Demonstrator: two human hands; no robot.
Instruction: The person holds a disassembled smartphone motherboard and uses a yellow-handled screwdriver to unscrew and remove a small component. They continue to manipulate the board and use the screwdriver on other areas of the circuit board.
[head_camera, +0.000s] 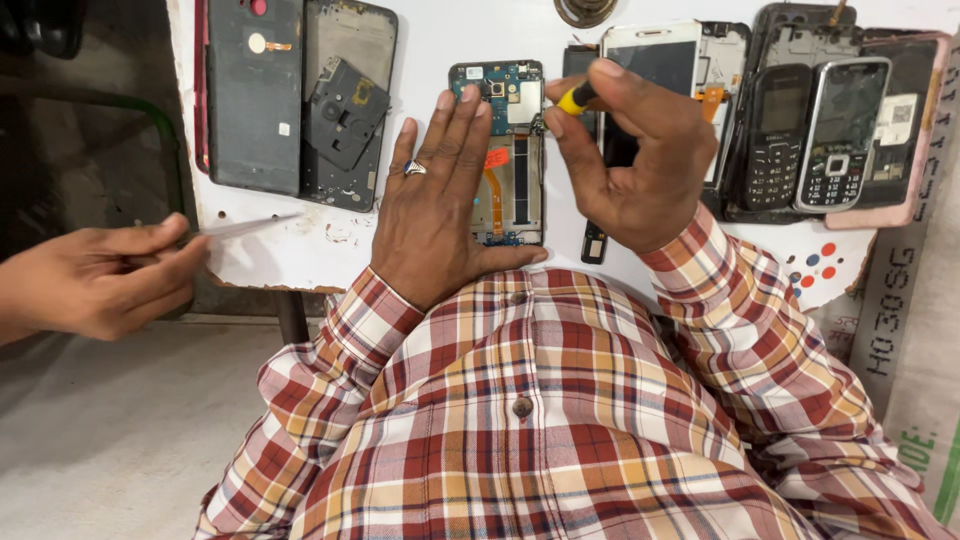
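Lying flat with fingers spread, the left hand (435, 205) pressed on the white tabletop (440, 40), its fingertips overlapping the left edge of an opened phone (515, 150) with its back cover off (a green circuit board at the 12 o'clock end, an orange ribbon cable lower down); it gripped nothing, and a ring sat on one finger. At 3 o'clock from that phone the right hand (630, 160) was curled tight round a yellow-handled screwdriver (577, 97), whose tip I could not make out, held at the phone's upper right corner. Further toward 3 o'clock lay a white-framed phone (650, 60) and two keypad phones (815, 135); toward 9 o'clock lay a dark back cover (255, 95). Another person's hand (95, 280) reached in from 9 o'clock, pinching a thin pale strip (250, 227).
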